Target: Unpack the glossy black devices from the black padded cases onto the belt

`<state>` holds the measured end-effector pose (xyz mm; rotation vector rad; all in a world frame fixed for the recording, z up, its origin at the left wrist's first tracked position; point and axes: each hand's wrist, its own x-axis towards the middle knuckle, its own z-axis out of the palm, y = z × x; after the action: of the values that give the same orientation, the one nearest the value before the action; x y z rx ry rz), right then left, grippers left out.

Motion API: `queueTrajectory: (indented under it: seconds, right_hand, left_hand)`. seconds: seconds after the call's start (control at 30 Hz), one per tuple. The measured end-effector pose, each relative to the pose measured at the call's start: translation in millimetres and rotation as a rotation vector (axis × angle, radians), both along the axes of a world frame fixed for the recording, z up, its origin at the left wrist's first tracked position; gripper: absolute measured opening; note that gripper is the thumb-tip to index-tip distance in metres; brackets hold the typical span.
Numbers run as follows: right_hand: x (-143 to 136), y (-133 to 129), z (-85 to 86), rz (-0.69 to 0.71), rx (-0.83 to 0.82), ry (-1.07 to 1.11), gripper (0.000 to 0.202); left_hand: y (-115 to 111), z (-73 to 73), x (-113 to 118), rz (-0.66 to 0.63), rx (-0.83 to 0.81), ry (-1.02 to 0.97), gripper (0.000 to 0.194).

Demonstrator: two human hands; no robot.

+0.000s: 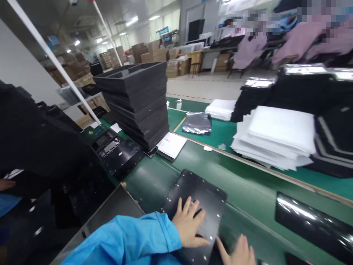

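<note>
A flat black panel point(202, 189) with small light dots along its edges lies tilted on the green work surface in front of me. My left hand point(189, 222), in a blue sleeve, rests palm down on the panel with fingers spread. Close to the panel's lower right edge is my right hand point(237, 254), cut off by the frame bottom and slightly blurred. Its thumb stands apart from the fingers, and no held thing shows. Whether it touches the panel I cannot tell.
A tall stack of black foam trays point(138, 103) stands beyond, beside white sheets point(172, 144). Left of it lies another black panel point(118, 154). A glossy black panel point(311, 221) is at right, below piled white sheets point(278, 132). At far left, a person's hand point(7, 184) shows.
</note>
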<state>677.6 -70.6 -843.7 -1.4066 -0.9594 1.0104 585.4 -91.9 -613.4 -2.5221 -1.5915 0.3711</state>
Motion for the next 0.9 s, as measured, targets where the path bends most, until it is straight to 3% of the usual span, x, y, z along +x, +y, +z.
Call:
queueTrajectory:
  seconds: [0.07, 0.17, 0.27, 0.37, 0.57, 0.67, 0.73, 0.8, 0.83, 0.9]
  right_hand:
    - [-3.8, 4.3, -13.3, -0.039, 0.04, -0.16, 0.09]
    - [-8.6, 3.1, -29.1, -0.026, 0.108, -0.235, 0.07]
    - [1.6, -0.3, -27.2, -0.028, 0.097, -0.187, 0.065]
    - [23.4, -0.6, -2.6, 0.045, 0.158, -0.275, 0.053]
    - [55.8, -3.0, 68.3, 0.3, 0.26, -0.792, 0.034]
    - [63.4, -0.1, 83.5, 0.369, 0.29, -0.854, 0.033]
    - [67.6, 9.1, 77.4, 0.481, 0.301, -0.747, 0.033]
    - [69.0, 22.6, 59.2, 0.595, 0.316, -0.518, 0.036]
    - [67.4, 29.1, 47.3, 0.592, 0.301, -0.395, 0.038]
    - [57.3, 36.6, 23.8, 0.429, 0.219, -0.206, 0.044]
  left_hand:
    - [-4.2, -13.7, 6.0, 0.015, 0.014, 0.068, 0.081]
    - [-2.8, -22.3, 3.9, 0.0, 0.048, 0.124, 0.079]
    - [0.1, -23.4, 0.4, -0.012, 0.064, 0.15, 0.079]
    - [0.3, -23.6, 0.3, -0.016, 0.091, 0.174, 0.077]
    - [0.4, -21.6, 0.7, 0.0, 0.041, 0.218, 0.096]
    - [-0.3, -27.6, 13.4, 0.042, -0.009, 0.209, 0.107]
    - [-3.4, -32.4, 31.0, 0.152, -0.012, 0.181, 0.11]
    - [-8.7, -29.6, 49.7, 0.288, -0.012, 0.128, 0.11]
    - [-11.7, -23.2, 56.4, 0.338, -0.027, 0.086, 0.109]
    - [-16.6, 1.1, 58.9, 0.363, -0.085, -0.051, 0.106]
